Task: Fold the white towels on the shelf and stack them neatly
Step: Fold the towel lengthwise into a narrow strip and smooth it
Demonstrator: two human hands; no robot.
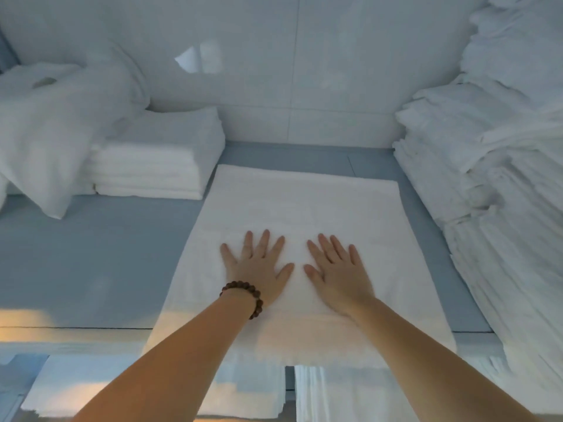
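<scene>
A white towel (298, 208) lies flat in the middle of the grey shelf (91, 263), spread lengthwise from near the back to the front edge, where its near end hangs slightly over. Both hands press on its near half, palms down. The left hand (259, 269) has its fingers straight and fanned apart, its grip released and nothing held; a bracelet (246, 295) of dark brown beads circles that wrist. The right hand (338, 275) lies just beside it, thumbs nearly meeting, fingers likewise straight and spread, its grip released too. At the back left, a stack (155, 159) of folded white towels sits squarely against the wall (304, 71), close to the far left corner of the flat towel. Left of the stack, and leaning partly over it, is a loose heap (54, 117) of unfolded white towels. Along the right side rises a tall pile (493, 178) of white towels with uneven, rumpled edges, reaching past the top of the view; a strip of bare shelf separates it from the flat towel. The wall is glossy white tile and carries a bright reflection. Under the front edge, more folded linen (152, 388) shows on a lower level, partly hidden behind the forearms.
</scene>
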